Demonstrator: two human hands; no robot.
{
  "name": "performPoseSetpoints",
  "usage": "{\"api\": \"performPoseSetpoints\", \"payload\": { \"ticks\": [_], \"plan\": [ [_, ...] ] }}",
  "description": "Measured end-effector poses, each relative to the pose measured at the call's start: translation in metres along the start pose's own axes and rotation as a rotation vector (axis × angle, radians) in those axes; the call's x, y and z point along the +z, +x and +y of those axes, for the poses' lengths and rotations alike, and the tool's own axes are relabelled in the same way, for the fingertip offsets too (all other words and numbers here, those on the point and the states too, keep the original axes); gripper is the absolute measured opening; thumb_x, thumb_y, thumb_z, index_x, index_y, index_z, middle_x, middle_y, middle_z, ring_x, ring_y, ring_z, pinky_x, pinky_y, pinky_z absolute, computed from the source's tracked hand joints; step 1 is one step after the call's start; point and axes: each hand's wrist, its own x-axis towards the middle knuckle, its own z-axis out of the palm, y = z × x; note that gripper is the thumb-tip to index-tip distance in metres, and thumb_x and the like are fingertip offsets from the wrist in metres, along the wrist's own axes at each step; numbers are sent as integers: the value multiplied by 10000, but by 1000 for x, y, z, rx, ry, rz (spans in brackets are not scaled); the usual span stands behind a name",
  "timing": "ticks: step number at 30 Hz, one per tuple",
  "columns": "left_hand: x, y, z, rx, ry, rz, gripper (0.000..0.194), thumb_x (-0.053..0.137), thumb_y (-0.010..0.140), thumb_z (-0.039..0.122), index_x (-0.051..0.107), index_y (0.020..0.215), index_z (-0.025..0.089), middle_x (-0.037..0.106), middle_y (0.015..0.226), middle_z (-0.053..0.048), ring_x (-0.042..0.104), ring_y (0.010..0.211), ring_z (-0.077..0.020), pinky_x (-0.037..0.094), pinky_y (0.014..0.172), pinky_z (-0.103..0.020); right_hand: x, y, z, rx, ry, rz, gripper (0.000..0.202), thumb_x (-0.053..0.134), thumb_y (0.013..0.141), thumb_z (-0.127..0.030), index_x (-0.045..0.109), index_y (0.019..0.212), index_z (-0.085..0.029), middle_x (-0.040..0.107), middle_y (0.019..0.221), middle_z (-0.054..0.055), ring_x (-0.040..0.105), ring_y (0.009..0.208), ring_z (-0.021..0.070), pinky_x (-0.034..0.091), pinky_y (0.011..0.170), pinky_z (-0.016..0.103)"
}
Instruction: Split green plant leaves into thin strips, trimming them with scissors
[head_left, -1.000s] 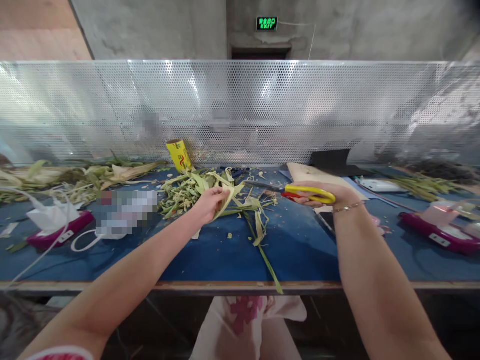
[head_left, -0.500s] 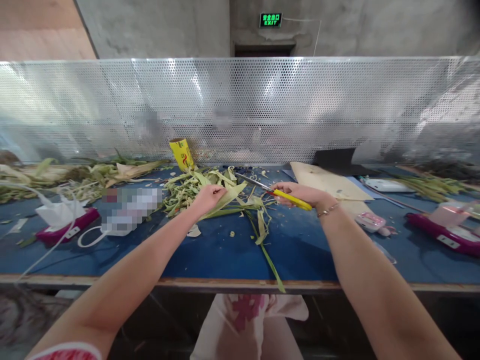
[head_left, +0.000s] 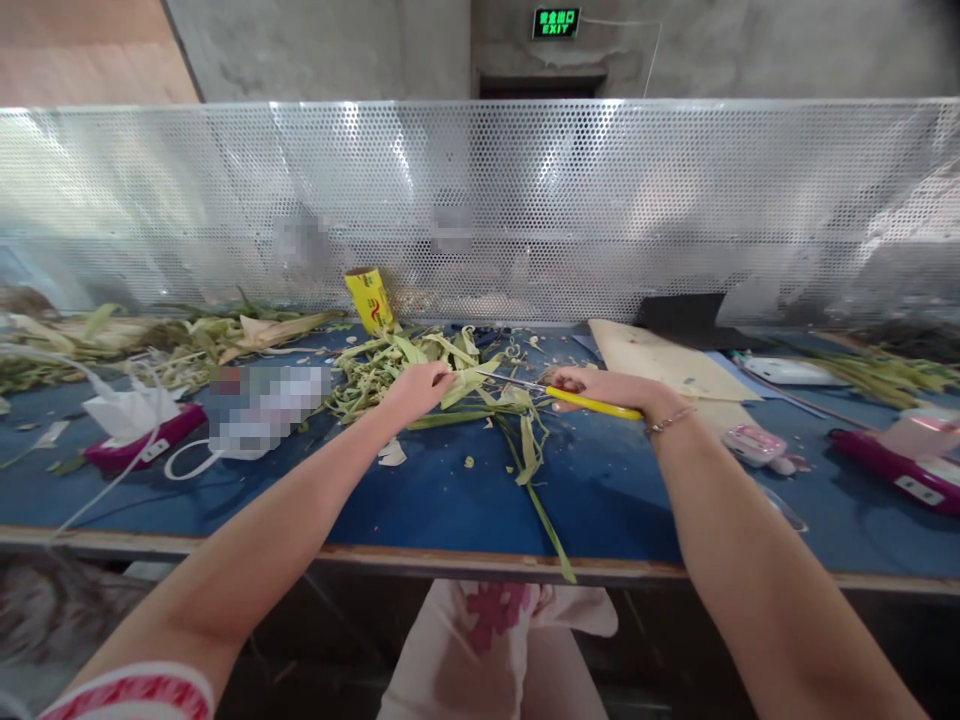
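Observation:
My left hand (head_left: 421,388) pinches a pale green leaf (head_left: 471,380) over the middle of the blue table. My right hand (head_left: 592,388) is closed round yellow-handled scissors (head_left: 596,404). Their blades point left and reach the leaf near my left fingertips. Behind my left hand lies a pile of cut green leaf pieces (head_left: 367,372). A long leaf stem (head_left: 547,525) runs from below the blades to the table's front edge.
A yellow tube (head_left: 369,300) stands behind the pile. Purple power strips (head_left: 142,440) sit at both sides. Brown paper (head_left: 667,362) and a pink case (head_left: 754,445) lie to the right. Dried leaves (head_left: 217,335) spread at the left, before a perforated metal screen (head_left: 525,200).
The scissors have turned flatter, and their blades have come to the leaf at my left fingertips. The whole view has shifted slightly.

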Motion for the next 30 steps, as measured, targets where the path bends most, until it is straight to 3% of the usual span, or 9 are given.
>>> {"api": "performPoseSetpoints", "payload": {
  "ticks": [9,18,30],
  "plan": [
    [-3,-5,10,49,28,-76,262,343,800,284,551,711,151,517,597,-29,434,521,-128,291,522,-255,3,-4,-19,40,-10,-20,467,521,678,-558,440,941,-181,562,994,92,527,893,222,398,767,316],
    [-4,-9,11,148,-62,-76,142,376,769,208,497,825,161,415,507,34,367,456,-98,282,507,-241,5,1,-8,2,-21,-22,441,518,696,-548,463,952,-193,578,1000,74,540,886,209,396,760,306],
    [-4,-12,18,171,-84,-104,115,323,793,209,434,776,182,437,585,13,417,538,-123,310,554,-257,5,0,-9,-23,5,-52,434,541,690,-525,491,964,-192,596,962,62,539,833,195,384,715,305]
  ]
}}
